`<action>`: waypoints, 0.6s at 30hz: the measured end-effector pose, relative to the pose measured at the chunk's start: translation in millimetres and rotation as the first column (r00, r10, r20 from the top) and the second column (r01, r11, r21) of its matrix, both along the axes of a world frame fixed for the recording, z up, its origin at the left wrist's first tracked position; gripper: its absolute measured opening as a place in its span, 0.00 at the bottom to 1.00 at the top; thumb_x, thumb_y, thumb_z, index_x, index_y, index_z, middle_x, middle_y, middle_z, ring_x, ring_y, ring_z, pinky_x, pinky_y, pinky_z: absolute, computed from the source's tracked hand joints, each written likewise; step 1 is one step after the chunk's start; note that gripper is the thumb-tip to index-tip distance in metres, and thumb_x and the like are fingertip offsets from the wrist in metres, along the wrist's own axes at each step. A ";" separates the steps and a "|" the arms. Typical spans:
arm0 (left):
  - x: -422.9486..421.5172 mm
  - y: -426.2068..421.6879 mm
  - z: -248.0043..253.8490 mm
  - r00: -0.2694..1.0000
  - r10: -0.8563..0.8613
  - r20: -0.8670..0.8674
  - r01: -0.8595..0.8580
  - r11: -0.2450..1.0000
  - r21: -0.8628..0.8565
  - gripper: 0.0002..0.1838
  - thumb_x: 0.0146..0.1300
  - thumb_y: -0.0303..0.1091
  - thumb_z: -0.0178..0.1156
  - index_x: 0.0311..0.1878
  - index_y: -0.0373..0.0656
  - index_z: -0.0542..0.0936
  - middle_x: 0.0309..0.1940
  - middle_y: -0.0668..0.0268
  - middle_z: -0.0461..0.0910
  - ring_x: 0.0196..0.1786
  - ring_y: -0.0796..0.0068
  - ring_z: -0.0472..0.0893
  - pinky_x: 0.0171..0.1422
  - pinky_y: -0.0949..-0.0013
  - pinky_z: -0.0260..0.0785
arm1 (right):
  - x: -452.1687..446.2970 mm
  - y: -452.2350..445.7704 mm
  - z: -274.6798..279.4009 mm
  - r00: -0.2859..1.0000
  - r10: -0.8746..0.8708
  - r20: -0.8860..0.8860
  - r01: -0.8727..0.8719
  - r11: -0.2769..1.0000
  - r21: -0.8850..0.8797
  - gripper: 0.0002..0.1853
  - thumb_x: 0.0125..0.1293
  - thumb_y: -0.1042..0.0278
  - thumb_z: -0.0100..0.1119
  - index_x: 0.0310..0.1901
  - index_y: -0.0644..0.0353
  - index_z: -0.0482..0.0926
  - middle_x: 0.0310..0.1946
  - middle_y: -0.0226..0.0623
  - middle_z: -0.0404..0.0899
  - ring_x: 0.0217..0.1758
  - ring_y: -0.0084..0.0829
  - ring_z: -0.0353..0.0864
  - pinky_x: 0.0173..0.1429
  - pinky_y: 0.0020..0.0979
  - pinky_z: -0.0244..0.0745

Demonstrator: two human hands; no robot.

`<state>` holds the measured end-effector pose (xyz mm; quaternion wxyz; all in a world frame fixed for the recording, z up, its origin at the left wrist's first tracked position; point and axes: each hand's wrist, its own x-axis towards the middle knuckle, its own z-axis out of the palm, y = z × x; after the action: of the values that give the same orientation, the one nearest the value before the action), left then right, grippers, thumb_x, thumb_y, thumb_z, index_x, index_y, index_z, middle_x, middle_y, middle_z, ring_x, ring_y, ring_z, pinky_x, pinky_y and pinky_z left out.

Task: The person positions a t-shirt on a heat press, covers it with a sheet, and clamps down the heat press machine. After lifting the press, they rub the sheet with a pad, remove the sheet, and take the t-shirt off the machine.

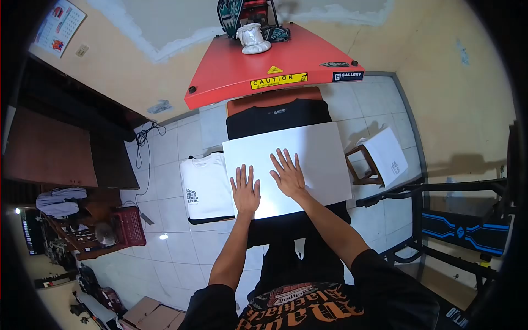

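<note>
A large white sheet [319,159] lies over a black T-shirt [280,118], whose collar end shows beyond the far edge. My left hand [245,191] rests flat near the sheet's left edge, fingers extended. On the middle of the sheet lies my right hand [287,174], palm down with its fingers spread. Neither hand holds anything. Just beyond the shirt, the red upper plate of a heat press [269,66] is raised, with a yellow caution label on its front. What lies beneath the sheet is hidden.
To the left sits a folded white T-shirt [206,184] with dark lettering. A stool [366,165] with a white sheet [388,157] stands at right, near a black metal frame [418,220]. A red crate [131,226] and a cable [142,148] are at far left.
</note>
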<state>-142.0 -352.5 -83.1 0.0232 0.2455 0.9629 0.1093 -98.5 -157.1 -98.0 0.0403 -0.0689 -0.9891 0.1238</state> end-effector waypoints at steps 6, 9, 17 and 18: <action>0.8 -1.4 -0.3 1.000 0.014 0.007 -0.014 0.999 0.040 0.32 0.83 0.55 0.39 0.86 0.59 0.57 0.87 0.61 0.50 0.89 0.58 0.45 0.90 0.45 0.32 | 45.2 83.5 0.8 0.978 -0.203 -0.038 0.205 0.975 0.088 0.35 0.81 0.46 0.45 0.83 0.50 0.56 0.85 0.39 0.53 0.88 0.48 0.49 0.87 0.58 0.43; 1.4 -1.2 0.3 1.000 0.018 -0.008 -0.017 0.999 0.044 0.32 0.83 0.54 0.39 0.86 0.59 0.57 0.87 0.61 0.50 0.89 0.59 0.45 0.90 0.45 0.32 | 78.3 136.0 1.2 0.955 -0.282 -0.095 0.291 0.951 0.102 0.35 0.81 0.45 0.46 0.83 0.50 0.57 0.85 0.41 0.53 0.87 0.54 0.50 0.85 0.62 0.46; -1.1 -0.7 -0.9 0.999 0.010 0.037 -0.013 0.997 0.072 0.33 0.82 0.55 0.43 0.85 0.56 0.58 0.87 0.55 0.48 0.89 0.54 0.45 0.88 0.38 0.33 | 80.7 144.3 -3.1 0.952 -0.302 -0.039 0.304 0.950 0.068 0.36 0.82 0.43 0.44 0.84 0.49 0.55 0.85 0.44 0.51 0.87 0.57 0.48 0.84 0.68 0.43; -3.0 -0.6 0.4 0.996 0.018 0.085 -0.024 0.997 0.069 0.34 0.82 0.54 0.44 0.85 0.55 0.58 0.87 0.54 0.48 0.88 0.52 0.45 0.87 0.36 0.33 | 81.9 145.3 -7.1 0.948 -0.317 -0.019 0.318 0.942 0.106 0.36 0.82 0.43 0.44 0.84 0.50 0.55 0.85 0.46 0.52 0.87 0.57 0.48 0.83 0.69 0.43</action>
<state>-145.0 -353.1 -82.8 0.0539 0.2312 0.9592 0.1535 -16.6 -11.9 -105.1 0.0640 -0.2250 -0.9702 0.0625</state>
